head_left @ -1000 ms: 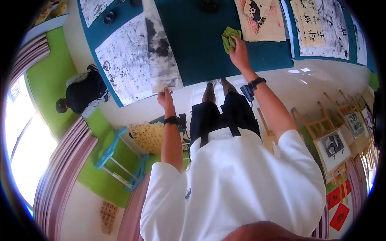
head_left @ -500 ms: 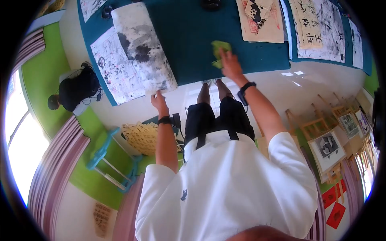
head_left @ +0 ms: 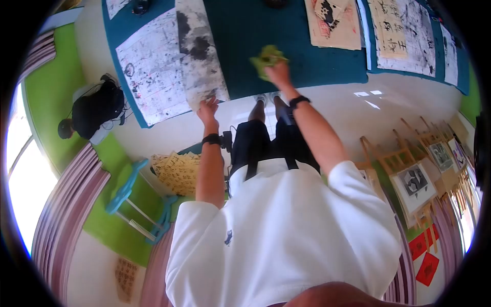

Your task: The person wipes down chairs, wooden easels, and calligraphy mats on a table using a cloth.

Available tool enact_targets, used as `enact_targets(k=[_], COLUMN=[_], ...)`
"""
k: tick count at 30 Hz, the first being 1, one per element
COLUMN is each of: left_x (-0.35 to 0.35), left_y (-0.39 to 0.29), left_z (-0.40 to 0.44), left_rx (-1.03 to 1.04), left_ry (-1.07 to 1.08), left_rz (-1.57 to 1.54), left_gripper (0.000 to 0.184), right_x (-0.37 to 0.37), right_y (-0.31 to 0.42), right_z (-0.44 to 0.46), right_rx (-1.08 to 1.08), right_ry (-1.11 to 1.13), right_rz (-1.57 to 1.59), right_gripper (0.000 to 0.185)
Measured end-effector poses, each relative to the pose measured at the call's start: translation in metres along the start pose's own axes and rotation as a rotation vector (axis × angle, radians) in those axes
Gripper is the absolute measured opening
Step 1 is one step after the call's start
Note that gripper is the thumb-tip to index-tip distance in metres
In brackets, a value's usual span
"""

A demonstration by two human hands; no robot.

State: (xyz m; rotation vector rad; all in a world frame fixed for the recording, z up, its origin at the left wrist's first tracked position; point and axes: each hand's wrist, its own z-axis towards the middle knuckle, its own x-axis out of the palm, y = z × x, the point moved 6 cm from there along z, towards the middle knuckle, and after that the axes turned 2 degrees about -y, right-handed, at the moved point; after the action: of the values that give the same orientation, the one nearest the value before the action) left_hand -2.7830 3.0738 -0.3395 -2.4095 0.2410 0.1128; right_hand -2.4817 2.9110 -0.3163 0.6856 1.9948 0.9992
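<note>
My left hand (head_left: 208,108) grips the near edge of an ink-stained white sheet (head_left: 197,48), at the front edge of the teal-covered table (head_left: 235,30). This sheet overlaps a second ink-spotted white sheet (head_left: 153,77) lying flat to its left. Under my right hand (head_left: 279,74) is a crumpled green cloth (head_left: 265,59), held against the table cover to the right of the stained sheet. The fingertips of my right hand are partly hidden by the cloth.
Tan papers (head_left: 335,38) with dark ink lie at the back right, near sheets with brush characters (head_left: 389,30). Dark round items (head_left: 139,6) stand at the far edge. A person (head_left: 97,110) sits left of the table. Wooden easels (head_left: 388,153) stand at right, a blue-legged rack (head_left: 125,192) at left.
My left hand has shifted right, pulling the stained sheet's left side rightward and showing more of the sheet below. My right hand has moved left with the green cloth.
</note>
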Motion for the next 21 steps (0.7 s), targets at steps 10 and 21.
enact_targets(k=[10,21], left_x=[-0.003,0.01], left_y=[-0.009,-0.004], left_z=[0.008,0.036], left_rx=[-0.081,-0.135], left_ry=[0.049,0.211], left_rz=[-0.286,0.079], left_gripper=[0.06,0.065], right_x=[0.062,-0.135], right_y=[0.024,-0.092], right_z=[-0.011,-0.002], right_rx=[-0.551,0.028], right_ry=[0.296,0.029], right_rz=[-0.791,-1.083], right_gripper=[0.074,0.069])
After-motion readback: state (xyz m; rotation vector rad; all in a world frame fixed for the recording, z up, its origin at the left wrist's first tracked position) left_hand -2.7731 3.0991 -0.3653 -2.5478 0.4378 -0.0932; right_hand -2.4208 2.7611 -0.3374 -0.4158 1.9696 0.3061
